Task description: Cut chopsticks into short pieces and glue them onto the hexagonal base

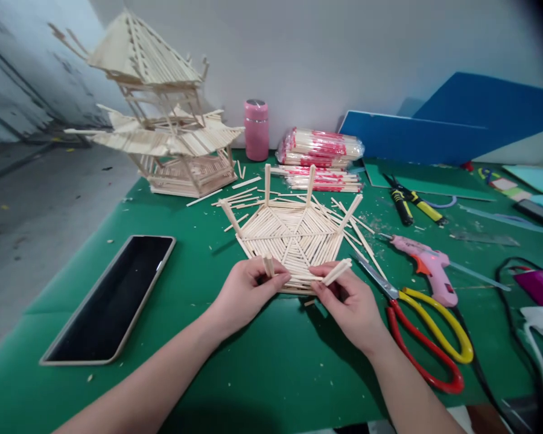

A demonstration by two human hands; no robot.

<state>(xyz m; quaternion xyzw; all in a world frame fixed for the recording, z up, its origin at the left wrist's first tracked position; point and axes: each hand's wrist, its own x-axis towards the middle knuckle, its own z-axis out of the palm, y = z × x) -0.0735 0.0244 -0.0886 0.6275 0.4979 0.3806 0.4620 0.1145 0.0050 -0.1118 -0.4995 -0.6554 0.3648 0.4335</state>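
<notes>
A flat hexagonal panel of glued wooden sticks lies on the green mat, with short posts standing up at its corners. My left hand pinches the near left corner post of the panel. My right hand grips the near right corner post, and its fingers rest on the panel's front edge. Both hands touch the panel's near side.
A tall stick pagoda model stands at the back left. A phone lies on the left. Scissors, a pink glue gun, yellow cutters, packs of chopsticks, a pink bottle and blue boards fill the right and back.
</notes>
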